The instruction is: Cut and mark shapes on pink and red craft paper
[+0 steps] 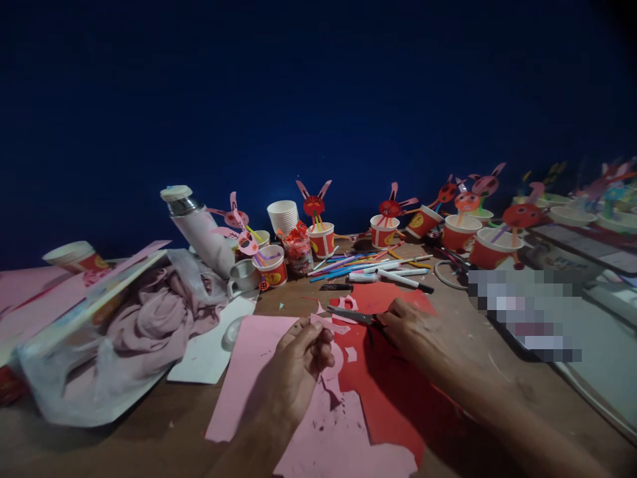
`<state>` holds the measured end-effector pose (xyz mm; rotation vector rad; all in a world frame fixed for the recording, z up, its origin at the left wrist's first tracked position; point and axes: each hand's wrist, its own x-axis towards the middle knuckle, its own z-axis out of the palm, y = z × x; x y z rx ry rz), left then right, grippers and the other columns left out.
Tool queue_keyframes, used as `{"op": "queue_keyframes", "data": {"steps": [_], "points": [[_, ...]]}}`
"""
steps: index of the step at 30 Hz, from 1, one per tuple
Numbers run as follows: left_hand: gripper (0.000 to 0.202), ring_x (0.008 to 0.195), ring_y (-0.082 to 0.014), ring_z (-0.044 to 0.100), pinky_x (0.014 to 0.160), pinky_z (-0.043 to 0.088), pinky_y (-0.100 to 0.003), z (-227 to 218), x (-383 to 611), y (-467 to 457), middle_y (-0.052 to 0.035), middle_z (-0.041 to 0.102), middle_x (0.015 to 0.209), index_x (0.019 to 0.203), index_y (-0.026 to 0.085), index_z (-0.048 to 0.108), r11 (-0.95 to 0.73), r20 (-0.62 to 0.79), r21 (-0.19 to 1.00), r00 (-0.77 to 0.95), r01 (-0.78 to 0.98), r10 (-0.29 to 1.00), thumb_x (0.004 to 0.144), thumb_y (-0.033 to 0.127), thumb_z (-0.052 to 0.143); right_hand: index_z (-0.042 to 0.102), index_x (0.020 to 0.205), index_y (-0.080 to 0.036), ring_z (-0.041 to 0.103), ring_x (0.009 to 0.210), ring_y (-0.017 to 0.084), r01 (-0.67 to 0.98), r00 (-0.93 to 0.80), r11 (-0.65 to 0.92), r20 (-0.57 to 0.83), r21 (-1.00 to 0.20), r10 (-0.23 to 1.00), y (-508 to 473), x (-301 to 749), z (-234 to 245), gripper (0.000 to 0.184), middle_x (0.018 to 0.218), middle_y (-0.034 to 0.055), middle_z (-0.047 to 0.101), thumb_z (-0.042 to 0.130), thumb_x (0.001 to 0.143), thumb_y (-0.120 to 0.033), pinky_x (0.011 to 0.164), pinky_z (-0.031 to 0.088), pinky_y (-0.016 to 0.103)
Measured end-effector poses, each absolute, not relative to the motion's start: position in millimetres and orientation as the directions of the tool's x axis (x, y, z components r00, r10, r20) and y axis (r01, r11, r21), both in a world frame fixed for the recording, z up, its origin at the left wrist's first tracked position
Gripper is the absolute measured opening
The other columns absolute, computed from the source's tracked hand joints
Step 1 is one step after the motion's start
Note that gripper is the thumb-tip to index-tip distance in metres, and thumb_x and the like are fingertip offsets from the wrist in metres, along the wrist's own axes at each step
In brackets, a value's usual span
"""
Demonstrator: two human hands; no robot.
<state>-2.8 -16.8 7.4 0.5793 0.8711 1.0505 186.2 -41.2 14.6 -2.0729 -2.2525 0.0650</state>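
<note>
My left hand (301,355) pinches a small cut piece of pink paper (337,326) between thumb and fingers. To its right, my right hand (411,332) is closed round the handles of a pair of scissors (357,315). The blades point left and lie close to the pink piece; whether they touch it I cannot tell. Below my hands lie a pink paper sheet (253,362) with cut edges and a red paper sheet (385,392), partly overlapping. Small pink scraps (351,354) rest on the red sheet.
Markers (398,279) and coloured sticks lie beyond the papers. Several red cups with paper animal faces (313,206) stand along the back. A tilted thermos (202,229), a metal mug (243,277) and a bag with mauve cloth (154,315) are at left. A white cable (590,398) runs at right.
</note>
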Motion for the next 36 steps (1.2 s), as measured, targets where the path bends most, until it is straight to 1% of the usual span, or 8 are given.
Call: {"op": "queue_keyframes", "data": {"steps": [5, 7, 10, 12, 18, 23, 28, 36], "points": [[0.014, 0.047, -0.0062, 0.050, 0.044, 0.041, -0.016, 6.5, 0.7, -19.7, 0.0010, 0.058, 0.059, 0.068, 0.015, 0.048, 0.446, -0.349, 0.725, 0.278, -0.526, 0.895, 0.070, 0.014, 0.062, 0.065, 0.086, -0.019, 0.054, 0.081, 0.020, 0.974, -0.108, 0.127, 0.108, -0.187, 0.988, -44.0, 180.2, 17.4, 0.024, 0.085, 0.0077, 0.060, 0.042, 0.086, -0.018, 0.067, 0.036, 0.028], [0.014, 0.047, -0.0064, 0.051, 0.044, 0.041, -0.016, 4.9, 3.5, -21.8, 0.0011, 0.058, 0.060, 0.069, 0.015, 0.049, 0.460, -0.354, 0.709, 0.294, -0.535, 0.888, 0.069, 0.015, 0.063, 0.063, 0.097, -0.020, 0.055, 0.081, 0.017, 0.905, -0.112, 0.160, 0.142, -0.394, 0.984, -47.1, 173.8, 15.8, 0.022, 0.088, 0.0053, 0.061, 0.045, 0.086, -0.024, 0.068, 0.039, 0.026], [0.015, 0.049, -0.0063, 0.052, 0.046, 0.042, -0.016, 0.4, 9.2, -26.0, 0.0017, 0.058, 0.060, 0.070, 0.014, 0.051, 0.472, -0.350, 0.694, 0.317, -0.544, 0.881, 0.068, 0.016, 0.066, 0.062, 0.099, -0.018, 0.056, 0.078, 0.016, 0.534, -0.055, 0.153, 0.146, -0.831, 0.988, -51.3, 162.3, 11.0, 0.026, 0.088, 0.0044, 0.063, 0.060, 0.074, -0.026, 0.067, 0.041, 0.026], [0.015, 0.050, -0.0068, 0.053, 0.046, 0.043, -0.016, -3.4, 12.9, -29.0, 0.0021, 0.057, 0.060, 0.072, 0.015, 0.052, 0.473, -0.344, 0.695, 0.328, -0.542, 0.880, 0.069, 0.018, 0.066, 0.064, 0.090, -0.016, 0.056, 0.077, 0.018, 0.345, -0.011, 0.118, 0.122, -0.931, 0.993, -52.5, 156.2, 7.5, 0.023, 0.085, 0.0050, 0.064, 0.064, 0.069, -0.025, 0.068, 0.041, 0.028], [0.010, 0.046, -0.0057, 0.050, 0.046, 0.043, -0.017, -12.2, 16.4, -35.4, 0.0007, 0.058, 0.063, 0.074, 0.014, 0.052, 0.502, -0.359, 0.737, 0.368, -0.453, 0.858, 0.072, 0.017, 0.061, 0.056, 0.065, -0.016, 0.052, 0.060, 0.013, 0.227, 0.038, 0.066, 0.077, -0.972, 0.996, -48.6, 154.4, 2.7, 0.013, 0.063, 0.0011, 0.059, 0.051, 0.074, -0.024, 0.058, 0.040, 0.025], [0.009, 0.039, -0.0097, 0.048, 0.031, 0.029, -0.017, -7.2, 12.2, -34.0, 0.0008, 0.055, 0.054, 0.077, 0.013, 0.052, 0.520, -0.389, 0.806, 0.409, -0.282, 0.825, 0.072, 0.021, 0.055, 0.053, 0.065, -0.017, 0.049, 0.056, 0.010, 0.163, -0.003, 0.036, 0.036, -0.986, 0.999, -45.3, 165.0, 4.1, 0.013, 0.060, -0.0016, 0.055, 0.050, 0.075, -0.025, 0.054, 0.038, 0.022], [0.025, 0.044, -0.0121, 0.052, 0.038, 0.038, -0.020, -2.8, 6.6, -28.6, -0.0021, 0.058, 0.059, 0.085, 0.013, 0.053, 0.551, -0.408, 0.783, 0.431, -0.286, 0.804, 0.075, 0.037, 0.049, 0.055, 0.064, -0.016, 0.047, 0.055, 0.009, 0.166, -0.096, 0.033, 0.018, -0.986, 0.995, -46.4, 171.8, 6.8, 0.013, 0.059, -0.0025, 0.055, 0.052, 0.075, -0.021, 0.051, 0.036, 0.019], [0.044, 0.033, -0.0056, 0.035, 0.032, 0.027, -0.016, -12.2, 7.6, -32.4, 0.0048, 0.044, 0.040, 0.060, 0.015, 0.053, 0.299, -0.356, 0.929, 0.304, 0.218, 0.884, 0.060, 0.058, 0.062, 0.063, 0.067, -0.014, 0.043, 0.051, 0.008, 0.281, -0.093, 0.064, 0.039, -0.958, 0.995, -49.4, 169.4, -0.1, 0.010, 0.056, -0.0038, 0.051, 0.054, 0.069, -0.017, 0.048, 0.032, 0.018]]}}
